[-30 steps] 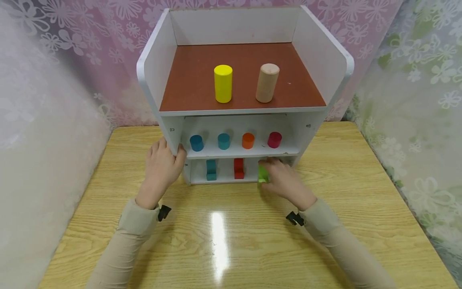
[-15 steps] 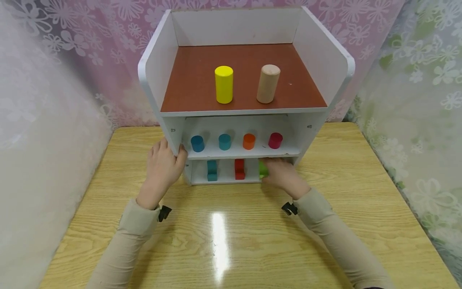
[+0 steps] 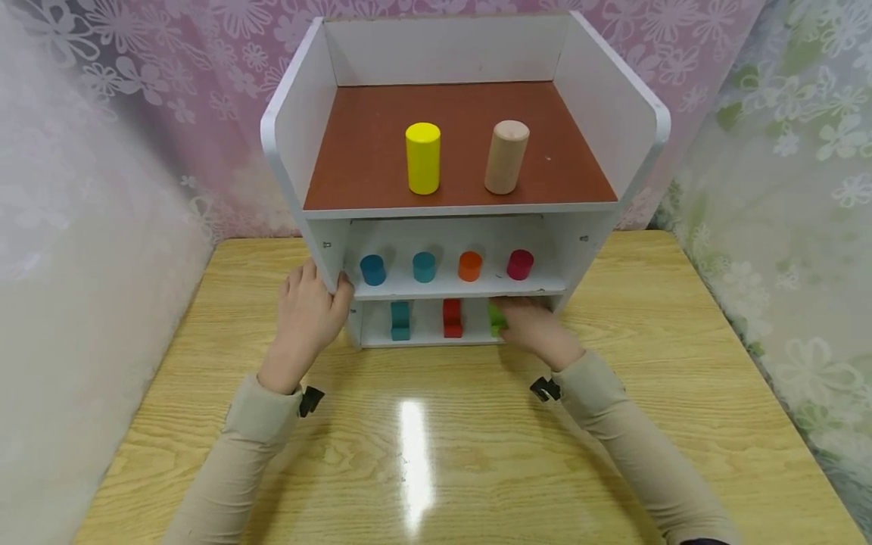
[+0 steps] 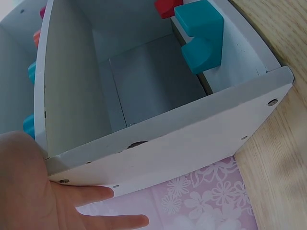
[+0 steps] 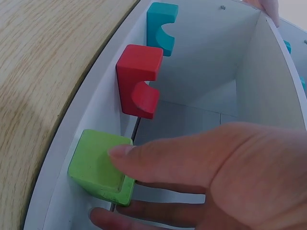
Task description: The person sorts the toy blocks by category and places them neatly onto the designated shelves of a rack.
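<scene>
A white toy shelf (image 3: 436,210) stands on the table. My left hand (image 3: 306,322) holds its left side panel, the thumb over the front edge and the fingers along the outer face. On the lowest shelf my right hand (image 3: 538,329) pinches a green block (image 5: 98,163), thumb on one face and fingers at the far side. The block stands near the shelf's front edge; its cut-out is hidden. Beside it, a red arch block (image 5: 136,72) and a teal arch block (image 4: 206,33) stand on end in a row.
On the middle shelf sit short blue (image 3: 372,270), teal (image 3: 424,267), orange (image 3: 470,266) and crimson (image 3: 520,265) cylinders. A yellow cylinder (image 3: 423,159) and a plain wooden cylinder (image 3: 506,157) stand on the brown top. Floral curtains hang around the wooden table (image 3: 354,454).
My right hand has moved slightly inward with the green block, which now sits farther back on the lowest shelf, level with the red block. The left hand stays in place.
</scene>
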Demonstrator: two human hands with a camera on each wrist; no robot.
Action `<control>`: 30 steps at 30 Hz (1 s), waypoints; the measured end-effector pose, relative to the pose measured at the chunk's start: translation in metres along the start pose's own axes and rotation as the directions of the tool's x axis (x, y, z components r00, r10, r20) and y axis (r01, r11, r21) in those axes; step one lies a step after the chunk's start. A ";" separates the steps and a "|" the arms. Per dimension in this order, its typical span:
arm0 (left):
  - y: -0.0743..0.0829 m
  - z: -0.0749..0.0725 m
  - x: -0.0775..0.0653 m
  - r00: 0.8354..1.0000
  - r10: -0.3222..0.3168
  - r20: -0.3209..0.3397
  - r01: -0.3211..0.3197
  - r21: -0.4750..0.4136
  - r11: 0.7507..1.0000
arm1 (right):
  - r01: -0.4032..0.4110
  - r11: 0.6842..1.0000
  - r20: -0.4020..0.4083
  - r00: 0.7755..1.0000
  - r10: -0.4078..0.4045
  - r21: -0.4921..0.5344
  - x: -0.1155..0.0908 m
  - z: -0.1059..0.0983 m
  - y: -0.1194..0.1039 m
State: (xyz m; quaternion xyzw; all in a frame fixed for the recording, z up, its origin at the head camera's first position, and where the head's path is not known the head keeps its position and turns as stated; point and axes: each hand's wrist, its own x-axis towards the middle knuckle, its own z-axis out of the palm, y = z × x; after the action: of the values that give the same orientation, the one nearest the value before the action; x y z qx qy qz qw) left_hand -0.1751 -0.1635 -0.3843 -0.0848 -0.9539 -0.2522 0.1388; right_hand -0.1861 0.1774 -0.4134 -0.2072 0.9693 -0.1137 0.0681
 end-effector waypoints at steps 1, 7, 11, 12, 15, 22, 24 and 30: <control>0.000 0.000 0.000 1.000 -0.001 0.000 0.001 0.000 1.000 | -0.001 1.000 -0.001 1.000 0.001 -0.002 0.000 -0.001 0.000; 0.001 -0.002 0.000 1.000 -0.004 0.003 0.004 0.008 1.000 | 0.003 1.000 -0.001 1.000 -0.003 -0.009 -0.001 -0.003 -0.001; 0.001 -0.002 0.000 1.000 -0.002 0.002 0.002 0.015 1.000 | -0.007 1.000 -0.005 1.000 0.007 0.008 -0.004 -0.006 -0.004; 0.001 -0.002 0.000 1.000 0.000 0.002 0.000 0.017 1.000 | -0.005 1.000 -0.010 1.000 0.006 0.007 -0.006 -0.006 -0.006; 0.000 -0.003 0.000 1.000 -0.002 0.003 0.002 0.012 1.000 | 0.007 1.000 -0.033 0.999 -0.007 0.011 -0.012 -0.009 -0.010; -0.001 -0.002 0.000 1.000 -0.007 -0.002 0.007 0.019 1.000 | 0.090 0.996 -0.088 0.992 -0.090 0.003 -0.033 -0.020 -0.020; 0.000 -0.002 0.000 1.000 -0.005 0.000 0.005 0.024 1.000 | 0.108 0.994 -0.097 0.989 -0.108 -0.007 -0.040 -0.023 -0.021; 0.001 -0.002 0.001 1.000 -0.010 0.002 0.010 0.020 1.000 | 0.170 0.984 -0.051 0.985 -0.168 0.050 -0.063 -0.035 -0.020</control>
State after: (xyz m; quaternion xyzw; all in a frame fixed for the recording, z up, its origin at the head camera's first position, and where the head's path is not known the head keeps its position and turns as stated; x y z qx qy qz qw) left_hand -0.1750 -0.1634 -0.3824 -0.0788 -0.9570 -0.2431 0.1374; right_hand -0.1281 0.1930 -0.3692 -0.2840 0.9461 -0.1499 0.0411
